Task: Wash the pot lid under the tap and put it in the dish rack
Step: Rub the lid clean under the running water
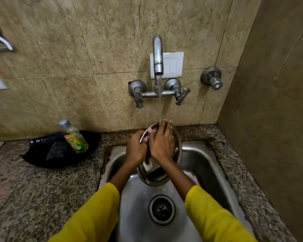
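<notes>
A round steel pot lid (156, 175) is held tilted over the steel sink (196, 158), under a thin stream of water from the wall tap (158, 55). My left hand (136, 148) grips the lid's left rim. My right hand (162, 142) lies flat across the lid's face with fingers spread, its fingertips in the water. Both hands cover much of the lid. No dish rack is in view.
On the speckled granite counter left of the sink sits a black tray (40, 151) holding a green dish-soap bottle (75, 137) and a dark scrub pad (57, 150). Tap handles (181, 96) and a separate valve (212, 80) stick out from the tiled wall. The sink drain (162, 209) is below.
</notes>
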